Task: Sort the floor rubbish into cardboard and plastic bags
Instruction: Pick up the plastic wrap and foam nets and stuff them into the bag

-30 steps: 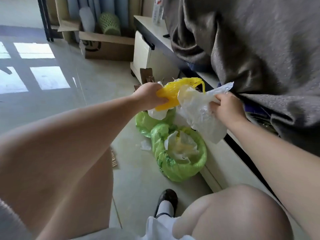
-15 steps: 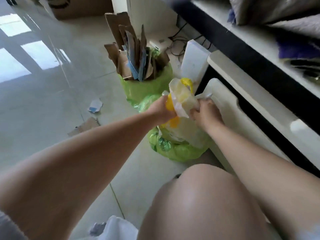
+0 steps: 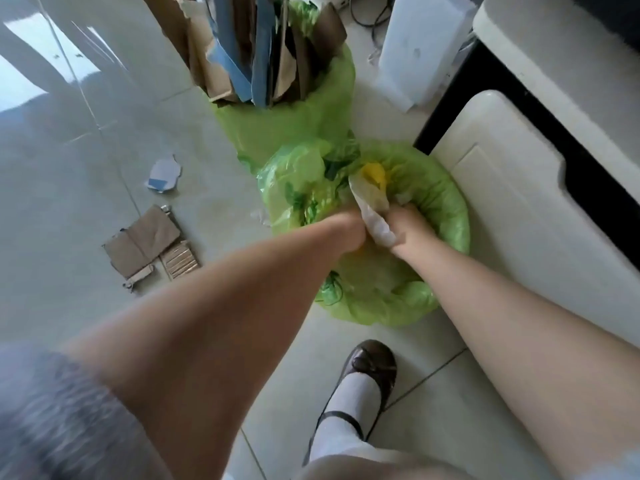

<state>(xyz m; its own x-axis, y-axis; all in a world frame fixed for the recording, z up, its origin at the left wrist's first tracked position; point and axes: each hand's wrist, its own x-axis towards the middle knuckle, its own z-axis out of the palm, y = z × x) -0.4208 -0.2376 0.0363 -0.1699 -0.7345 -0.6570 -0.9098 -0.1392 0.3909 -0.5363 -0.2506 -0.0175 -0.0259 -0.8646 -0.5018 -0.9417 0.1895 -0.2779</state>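
A wide green plastic bag [image 3: 446, 199] lies open on the floor beside a white cabinet. Both my hands are inside its mouth. My left hand [image 3: 348, 226] and my right hand [image 3: 407, 225] grip a clear plastic wrapper [image 3: 372, 202] with a yellow plastic piece [image 3: 374, 174] showing through its top. Behind it stands a second green bag [image 3: 311, 105] stuffed with upright cardboard strips [image 3: 256, 53]. Loose brown cardboard scraps [image 3: 149, 240] and a torn blue-white paper scrap [image 3: 164, 173] lie on the tiles to the left.
A white cabinet [image 3: 526, 209] edges the bag on the right, with a white foam block [image 3: 419, 46] and cables behind. My shoe [image 3: 367, 372] rests on the tiles just below the bag. The glossy tiled floor [image 3: 69, 150] spreads to the left.
My hands have gone down from chest height into the near green bag, carrying the wrapper and yellow piece. My view has tilted down toward the floor.
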